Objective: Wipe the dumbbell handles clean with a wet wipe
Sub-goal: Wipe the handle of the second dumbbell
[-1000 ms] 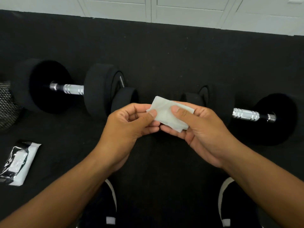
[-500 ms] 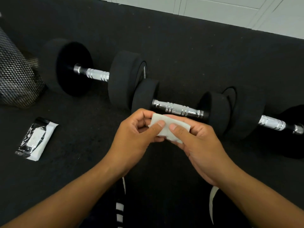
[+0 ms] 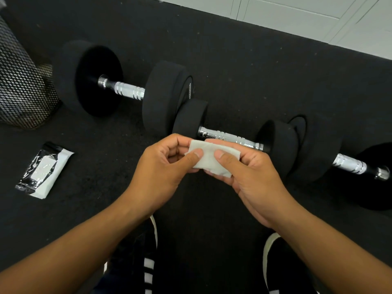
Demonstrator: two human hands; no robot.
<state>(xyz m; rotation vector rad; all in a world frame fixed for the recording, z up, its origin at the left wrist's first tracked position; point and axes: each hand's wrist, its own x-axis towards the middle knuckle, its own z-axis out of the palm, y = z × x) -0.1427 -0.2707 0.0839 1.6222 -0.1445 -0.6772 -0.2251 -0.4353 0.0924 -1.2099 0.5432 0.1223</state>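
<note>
Three black dumbbells lie in a row on the dark floor. The left dumbbell (image 3: 165, 96) shows a chrome handle (image 3: 127, 90). The small middle dumbbell (image 3: 191, 119) has its chrome handle (image 3: 227, 137) just beyond my fingers. The right dumbbell (image 3: 318, 149) shows a chrome handle (image 3: 350, 164). A folded white wet wipe (image 3: 209, 161) sits between my hands. My left hand (image 3: 161, 168) pinches its left edge with thumb and fingers. My right hand (image 3: 252, 175) holds its right side, thumb on top. The wipe hovers slightly in front of the middle handle, not touching it.
A black-and-white wipe packet (image 3: 42, 170) lies on the floor at the left. A metal mesh bin (image 3: 19, 85) stands at the far left. White panelling (image 3: 297, 15) borders the mat at the top right. My shoes (image 3: 148, 262) show at the bottom.
The view has tilted down and shifted, bringing the middle dumbbell's handle into sight. My thumbs have drawn closer together on the wipe, which looks more folded.
</note>
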